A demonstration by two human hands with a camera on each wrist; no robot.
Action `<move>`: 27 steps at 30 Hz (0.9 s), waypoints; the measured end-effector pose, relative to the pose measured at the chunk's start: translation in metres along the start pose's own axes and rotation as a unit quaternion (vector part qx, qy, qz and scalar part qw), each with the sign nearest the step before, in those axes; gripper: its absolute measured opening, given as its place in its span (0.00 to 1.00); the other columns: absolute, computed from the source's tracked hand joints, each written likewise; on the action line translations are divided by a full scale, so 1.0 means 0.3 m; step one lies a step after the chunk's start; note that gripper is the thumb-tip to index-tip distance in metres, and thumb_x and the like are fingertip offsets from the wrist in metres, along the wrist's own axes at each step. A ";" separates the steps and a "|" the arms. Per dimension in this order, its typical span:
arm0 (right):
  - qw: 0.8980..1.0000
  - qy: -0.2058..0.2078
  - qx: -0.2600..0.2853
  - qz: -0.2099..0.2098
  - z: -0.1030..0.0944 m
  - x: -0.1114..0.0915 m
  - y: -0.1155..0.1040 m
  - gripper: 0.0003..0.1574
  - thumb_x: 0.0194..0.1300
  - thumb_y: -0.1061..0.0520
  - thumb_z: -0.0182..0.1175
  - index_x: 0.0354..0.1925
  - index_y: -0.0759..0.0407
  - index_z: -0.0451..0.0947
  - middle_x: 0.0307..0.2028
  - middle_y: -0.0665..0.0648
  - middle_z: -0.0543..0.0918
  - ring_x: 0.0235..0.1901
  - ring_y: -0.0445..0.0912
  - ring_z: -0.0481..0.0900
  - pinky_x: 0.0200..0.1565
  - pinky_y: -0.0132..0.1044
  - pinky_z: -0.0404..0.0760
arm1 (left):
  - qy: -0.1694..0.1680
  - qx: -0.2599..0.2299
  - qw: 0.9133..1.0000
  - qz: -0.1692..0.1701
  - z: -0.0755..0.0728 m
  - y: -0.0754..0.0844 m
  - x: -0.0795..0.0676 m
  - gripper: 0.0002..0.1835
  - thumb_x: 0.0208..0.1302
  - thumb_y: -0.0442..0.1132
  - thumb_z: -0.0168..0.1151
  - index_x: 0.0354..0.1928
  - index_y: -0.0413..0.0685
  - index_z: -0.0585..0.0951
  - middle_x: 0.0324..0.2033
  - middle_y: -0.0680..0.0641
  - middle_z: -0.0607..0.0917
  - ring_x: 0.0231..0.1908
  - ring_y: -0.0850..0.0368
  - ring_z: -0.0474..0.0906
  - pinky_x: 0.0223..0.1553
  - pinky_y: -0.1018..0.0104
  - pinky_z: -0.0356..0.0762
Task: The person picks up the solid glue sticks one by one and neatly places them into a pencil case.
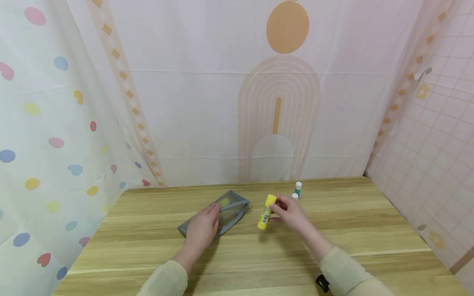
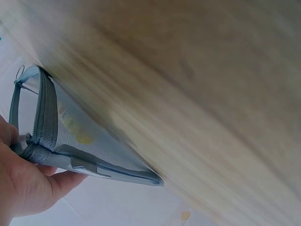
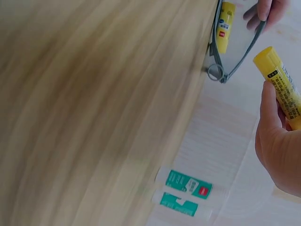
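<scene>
My right hand (image 1: 292,213) grips a yellow glue stick (image 1: 266,212) between thumb and fingers, tilted in the air to the right of a grey mesh zip pouch (image 1: 233,200). At the pouch's open mouth, my left hand (image 2: 28,179) pinches the upper edge and holds the mouth apart. Another yellow glue stick (image 3: 225,27) shows inside the pouch in the right wrist view. A zip-pull ring (image 3: 215,72) hangs at the corner of the mouth.
Behind my right hand, two glue sticks with white caps and green labels stand upright, one (image 3: 189,183) close beside the other (image 3: 178,204). A small black object (image 1: 322,283) is by my right sleeve. Patterned curtains (image 1: 203,123) border the wooden table (image 1: 252,267).
</scene>
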State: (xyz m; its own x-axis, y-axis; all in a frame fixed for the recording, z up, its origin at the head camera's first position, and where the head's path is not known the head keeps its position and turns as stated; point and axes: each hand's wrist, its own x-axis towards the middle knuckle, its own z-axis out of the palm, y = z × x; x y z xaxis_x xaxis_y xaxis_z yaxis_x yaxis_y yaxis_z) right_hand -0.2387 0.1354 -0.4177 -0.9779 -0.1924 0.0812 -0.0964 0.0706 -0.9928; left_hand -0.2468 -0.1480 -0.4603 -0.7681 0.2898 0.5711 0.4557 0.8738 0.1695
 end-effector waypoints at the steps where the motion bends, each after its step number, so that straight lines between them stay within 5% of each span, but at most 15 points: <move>1: 1.000 0.000 0.002 0.007 0.006 0.001 0.001 0.20 0.74 0.65 0.53 0.58 0.78 0.69 0.46 0.67 0.78 0.46 0.53 0.81 0.52 0.59 0.80 | 0.000 0.000 1.000 0.000 0.000 0.000 0.000 0.17 0.65 0.32 0.65 0.55 0.37 0.82 0.50 0.36 0.84 0.49 0.40 0.82 0.49 0.47 0.82; 27: 0.992 -0.026 0.093 0.077 0.143 0.050 0.019 0.22 0.76 0.62 0.51 0.60 0.76 0.67 0.48 0.68 0.77 0.48 0.58 0.80 0.52 0.52 0.82 | -0.015 0.009 1.000 -0.012 0.003 -0.004 0.001 0.18 0.66 0.34 0.64 0.57 0.39 0.81 0.51 0.37 0.84 0.50 0.40 0.82 0.50 0.47 0.81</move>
State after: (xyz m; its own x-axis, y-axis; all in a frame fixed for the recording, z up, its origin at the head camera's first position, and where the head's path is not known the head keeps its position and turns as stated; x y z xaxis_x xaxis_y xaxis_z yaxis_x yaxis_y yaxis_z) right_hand -0.2459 0.0911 -0.4259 -0.9670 -0.2440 -0.0728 0.0943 -0.0775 -0.9925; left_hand -0.2479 -0.1486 -0.4612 -0.7914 0.2801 0.5433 0.4292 0.8875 0.1677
